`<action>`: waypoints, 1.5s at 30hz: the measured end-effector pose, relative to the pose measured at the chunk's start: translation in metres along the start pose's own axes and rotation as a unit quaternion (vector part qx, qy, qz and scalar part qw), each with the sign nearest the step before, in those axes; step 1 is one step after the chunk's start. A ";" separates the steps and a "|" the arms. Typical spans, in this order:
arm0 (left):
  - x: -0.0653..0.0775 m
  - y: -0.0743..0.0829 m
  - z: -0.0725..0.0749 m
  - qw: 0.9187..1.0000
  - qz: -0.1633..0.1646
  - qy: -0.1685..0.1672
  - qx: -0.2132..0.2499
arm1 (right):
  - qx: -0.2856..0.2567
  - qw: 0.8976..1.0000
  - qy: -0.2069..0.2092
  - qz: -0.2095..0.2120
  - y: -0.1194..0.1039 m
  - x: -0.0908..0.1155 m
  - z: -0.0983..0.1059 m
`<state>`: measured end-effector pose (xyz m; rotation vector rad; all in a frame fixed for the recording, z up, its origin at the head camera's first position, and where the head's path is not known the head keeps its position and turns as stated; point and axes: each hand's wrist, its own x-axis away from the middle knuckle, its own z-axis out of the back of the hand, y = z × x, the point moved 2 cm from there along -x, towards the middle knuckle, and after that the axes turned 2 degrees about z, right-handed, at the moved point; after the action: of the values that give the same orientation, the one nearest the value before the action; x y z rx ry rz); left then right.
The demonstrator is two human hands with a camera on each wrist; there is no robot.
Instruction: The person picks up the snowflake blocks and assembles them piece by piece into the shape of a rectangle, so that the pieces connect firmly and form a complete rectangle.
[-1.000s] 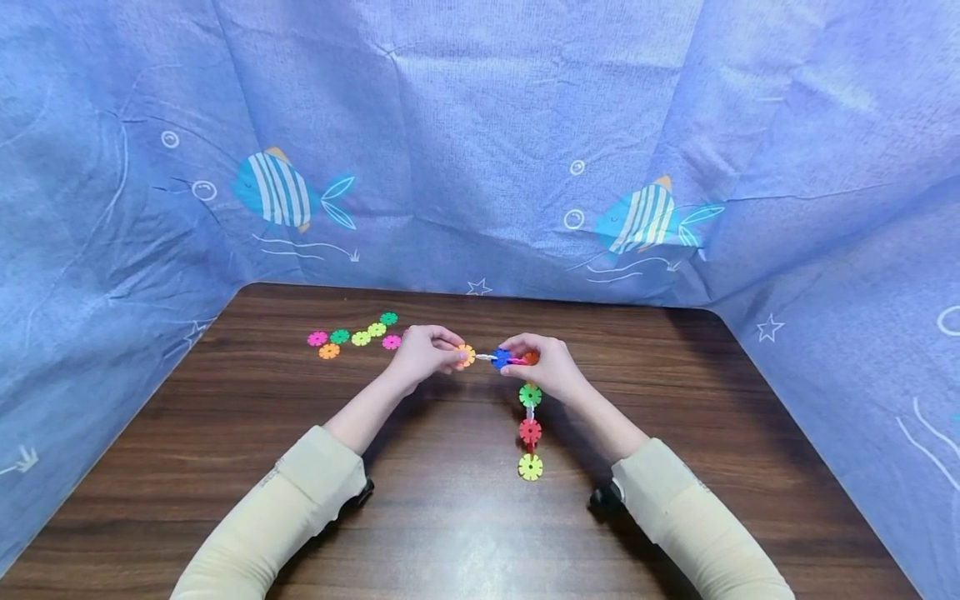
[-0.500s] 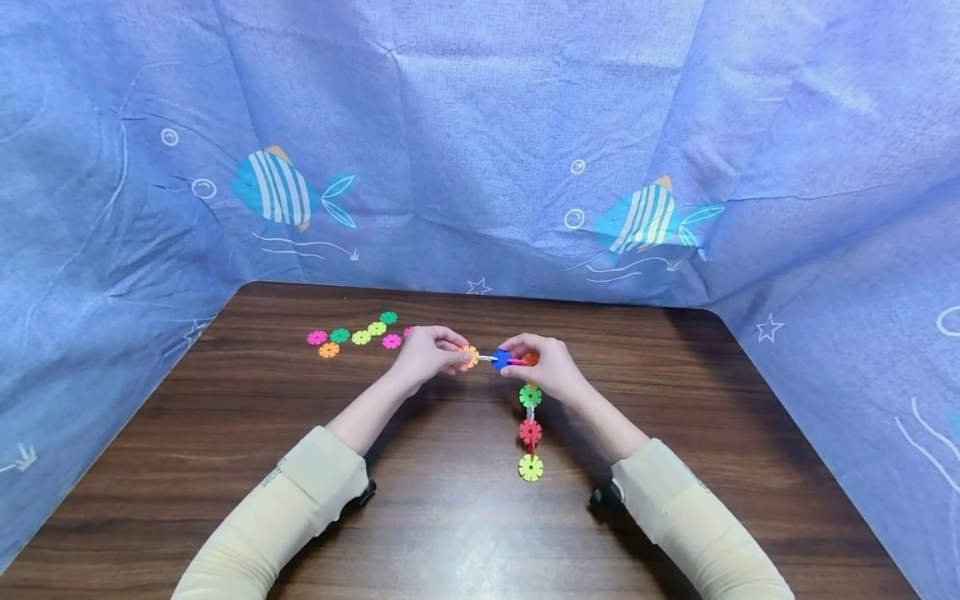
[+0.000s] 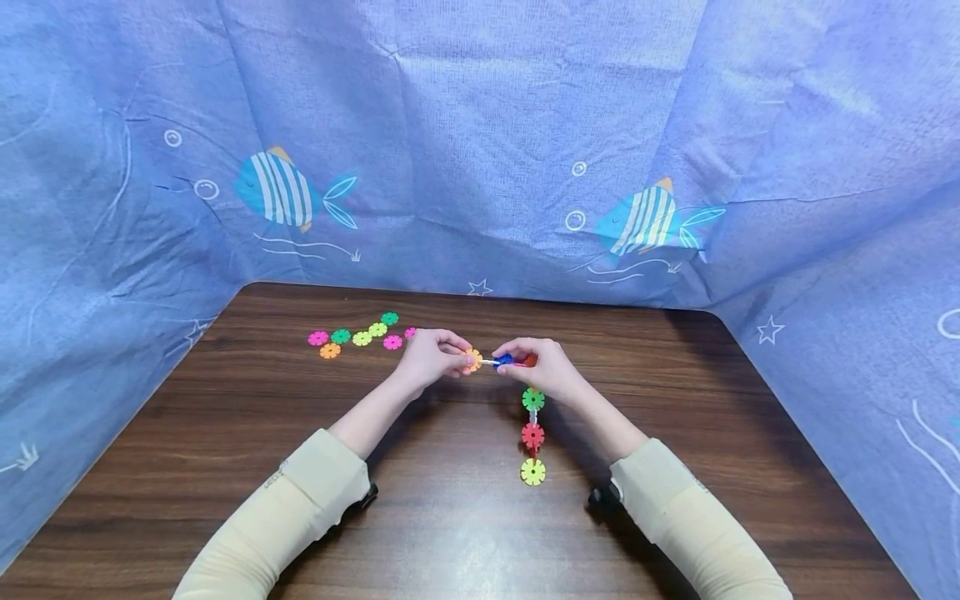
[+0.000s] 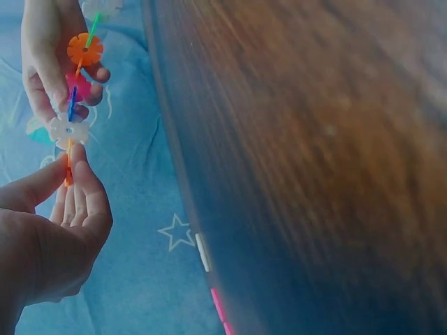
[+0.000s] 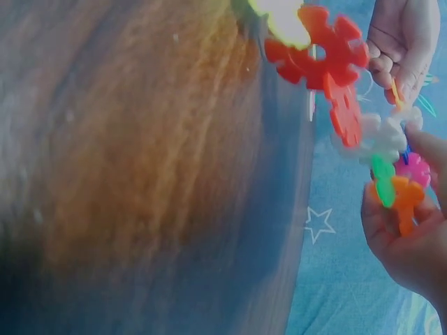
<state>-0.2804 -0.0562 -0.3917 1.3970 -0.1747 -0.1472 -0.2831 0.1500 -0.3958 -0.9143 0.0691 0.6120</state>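
Note:
Between thumb and fingers, my left hand pinches an orange notched flower disc. That disc meets the rim of a white flower disc, seen nearly edge-on from the head. On the white disc's other side, my right hand pinches a chain of interlocked discs around its blue disc. A pink disc and another orange disc follow in the chain, partly covered by the right fingers in the head view. Below that hand the chain runs toward me through green, red and yellow discs.
Several loose flower discs lie at the back left of the wooden table, among them a green disc and an orange disc. One pink disc is partly behind the left hand. A blue curtain hangs behind the table.
My left hand has shifted slightly right with the orange disc, toward the right hand. The blue disc has turned from facing the head camera to nearly edge-on. The loose discs stay put.

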 end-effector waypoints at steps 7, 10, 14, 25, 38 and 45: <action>0.000 0.002 -0.004 1.000 -0.003 0.006 0.007 | -0.020 0.999 0.044 0.013 0.000 0.001 0.000; 0.000 0.004 -0.005 1.000 -0.010 0.012 0.004 | -0.024 0.998 0.056 0.013 0.000 0.001 0.000; 0.000 0.004 -0.007 1.000 -0.021 0.021 -0.003 | -0.026 0.997 0.066 0.010 0.000 0.001 -0.001; 0.002 0.002 -0.011 0.999 -0.027 0.046 0.005 | -0.022 0.996 0.084 0.010 -0.025 0.006 0.002; 0.000 0.001 -0.011 0.998 -0.027 0.052 0.001 | -0.020 0.996 0.084 0.017 -0.033 0.009 0.000; -0.003 -0.002 -0.003 1.000 -0.012 -0.004 -0.023 | -0.034 0.997 0.066 -0.038 -0.001 0.005 -0.006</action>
<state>-0.2828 -0.0533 -0.3941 1.3534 -0.1602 -0.1746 -0.2773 0.1475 -0.4001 -1.0179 0.1334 0.4851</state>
